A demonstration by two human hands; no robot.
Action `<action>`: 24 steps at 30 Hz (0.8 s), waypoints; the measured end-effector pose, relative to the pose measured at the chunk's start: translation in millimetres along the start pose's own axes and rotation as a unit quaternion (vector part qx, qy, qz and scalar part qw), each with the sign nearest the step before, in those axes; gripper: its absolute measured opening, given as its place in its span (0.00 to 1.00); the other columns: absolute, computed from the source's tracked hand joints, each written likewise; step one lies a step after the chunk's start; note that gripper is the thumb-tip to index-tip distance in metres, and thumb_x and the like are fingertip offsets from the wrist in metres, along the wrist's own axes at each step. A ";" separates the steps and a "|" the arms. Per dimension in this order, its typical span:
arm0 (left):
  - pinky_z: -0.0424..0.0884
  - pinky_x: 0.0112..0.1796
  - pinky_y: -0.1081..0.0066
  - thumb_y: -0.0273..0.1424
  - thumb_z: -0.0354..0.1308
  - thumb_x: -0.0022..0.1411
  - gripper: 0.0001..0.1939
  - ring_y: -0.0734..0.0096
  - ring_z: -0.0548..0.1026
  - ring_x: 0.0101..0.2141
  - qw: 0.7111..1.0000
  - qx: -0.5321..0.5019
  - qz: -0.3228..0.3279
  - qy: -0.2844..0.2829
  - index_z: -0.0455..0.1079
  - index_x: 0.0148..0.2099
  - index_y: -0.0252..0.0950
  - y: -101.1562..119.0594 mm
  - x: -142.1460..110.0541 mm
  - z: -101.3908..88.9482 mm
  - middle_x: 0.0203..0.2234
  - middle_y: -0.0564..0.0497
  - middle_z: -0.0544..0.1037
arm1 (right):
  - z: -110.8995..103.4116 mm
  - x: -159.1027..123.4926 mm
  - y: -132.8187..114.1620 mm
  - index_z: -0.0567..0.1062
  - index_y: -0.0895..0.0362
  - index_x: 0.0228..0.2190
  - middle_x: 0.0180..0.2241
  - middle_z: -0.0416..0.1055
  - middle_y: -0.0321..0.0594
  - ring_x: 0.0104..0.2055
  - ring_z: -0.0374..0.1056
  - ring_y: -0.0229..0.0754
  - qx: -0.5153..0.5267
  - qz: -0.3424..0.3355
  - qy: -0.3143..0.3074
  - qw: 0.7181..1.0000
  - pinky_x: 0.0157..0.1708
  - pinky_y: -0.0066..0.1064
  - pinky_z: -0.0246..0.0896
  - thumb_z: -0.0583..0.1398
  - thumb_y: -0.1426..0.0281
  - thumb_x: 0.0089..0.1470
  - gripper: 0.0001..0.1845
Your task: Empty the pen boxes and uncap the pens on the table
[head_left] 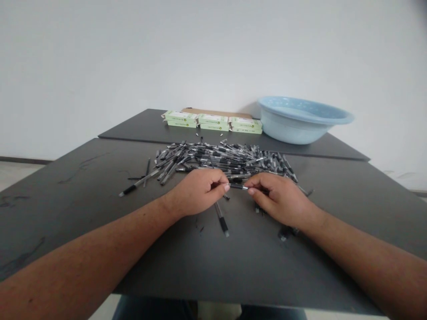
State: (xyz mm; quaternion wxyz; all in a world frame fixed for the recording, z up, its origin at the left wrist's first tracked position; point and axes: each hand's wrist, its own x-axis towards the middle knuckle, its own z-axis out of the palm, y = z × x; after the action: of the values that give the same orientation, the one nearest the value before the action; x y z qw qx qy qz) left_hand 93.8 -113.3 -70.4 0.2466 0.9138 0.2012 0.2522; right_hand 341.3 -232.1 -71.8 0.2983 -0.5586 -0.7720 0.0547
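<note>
Between my two hands a pen (238,186) with a black grip lies nearly level, just in front of a heap of pens. My left hand (200,191) pinches one end of it between thumb and fingers. At the other end, the fingertips of my right hand (280,198) are closed on its tip. Behind both hands spreads the pen heap (216,158), clear barrels with black grips, pointing various ways. One loose pen (222,221) lies below my left hand, its far part hidden under the hand. Another pen (133,186) sticks out to the left of the heap.
Several green and white boxes (213,122) stand stacked in a row at the back of the dark table (187,266). A light blue basin (300,120) sits at the back right. Small dark pieces (285,233) lie near my right wrist. A white wall (200,53) rises behind.
</note>
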 end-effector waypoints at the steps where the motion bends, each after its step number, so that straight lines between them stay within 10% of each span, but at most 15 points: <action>1: 0.66 0.38 0.69 0.34 0.58 0.72 0.11 0.68 0.78 0.34 1.000 -0.002 -0.001 0.001 0.79 0.40 0.36 0.2 -0.2 0.0 0.32 0.51 0.83 | 0.0 -0.2 -0.3 0.81 0.53 0.44 0.39 0.84 0.38 0.40 0.80 0.42 0.002 0.003 0.003 1.000 0.43 0.32 0.71 0.61 0.70 0.67 0.08; 24: 0.67 0.39 0.69 0.33 0.57 0.74 0.11 0.67 0.78 0.35 1.000 0.016 0.026 -0.002 0.78 0.39 0.36 -2.3 1.2 1.6 0.32 0.50 0.82 | 0.7 -0.8 2.4 0.82 0.53 0.44 0.40 0.84 0.38 0.40 0.80 0.42 -0.017 -0.010 0.024 1.000 0.44 0.33 0.74 0.62 0.70 0.67 0.07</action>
State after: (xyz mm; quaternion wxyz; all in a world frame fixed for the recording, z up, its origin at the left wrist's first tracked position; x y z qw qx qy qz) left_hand 95.1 -111.4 -72.4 0.2256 0.9231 0.1808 0.2535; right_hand 343.1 -231.7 -73.7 0.3079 -0.5568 -0.7710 0.0255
